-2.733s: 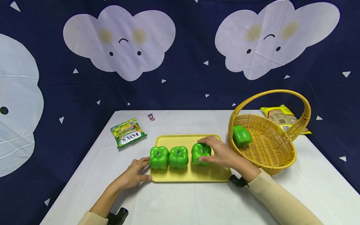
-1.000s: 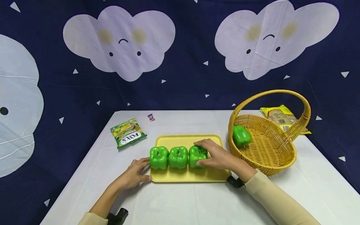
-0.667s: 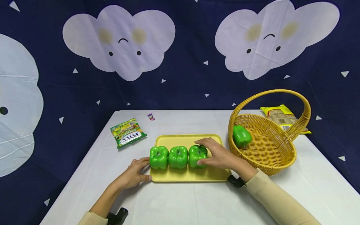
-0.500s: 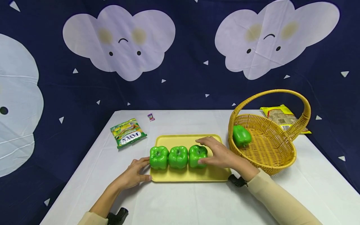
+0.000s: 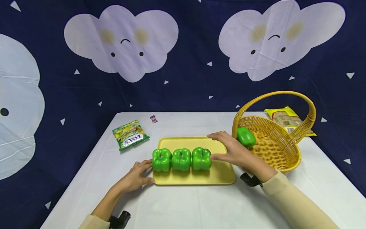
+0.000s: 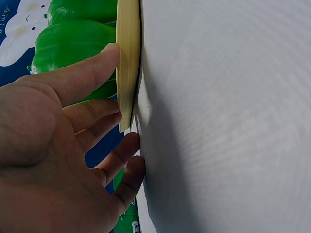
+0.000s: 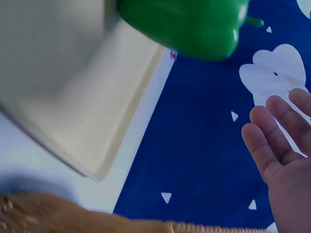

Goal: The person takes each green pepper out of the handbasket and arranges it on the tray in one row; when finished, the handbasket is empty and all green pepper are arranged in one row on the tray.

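Three green bell peppers, the left one [image 5: 161, 160], the middle one [image 5: 181, 160] and the right one [image 5: 201, 159], stand side by side on a yellow tray [image 5: 186, 178]. My left hand [image 5: 136, 176] rests at the tray's left end. In the left wrist view its thumb and fingertips touch the tray rim [image 6: 127, 63], fingers spread. My right hand [image 5: 233, 149] hovers over the tray's right side with nothing in it, thumb and fingers parted, just right of the nearest pepper. The right wrist view shows that pepper [image 7: 194, 26] apart from the extended fingers [image 7: 265, 150].
A wicker basket [image 5: 267, 149] with a tall handle stands to the right, close beside the right hand; another green bell pepper [image 5: 245, 137] lies inside. Behind it is a yellow-trimmed bag [image 5: 286, 118]. At the back left lie a Fox's candy bag [image 5: 130, 135] and a small purple-wrapped sweet [image 5: 153, 119].
My right hand slid the right pepper left, up to the middle one, then let go and drew back up and to the right. My left hand has stayed at the tray's end.
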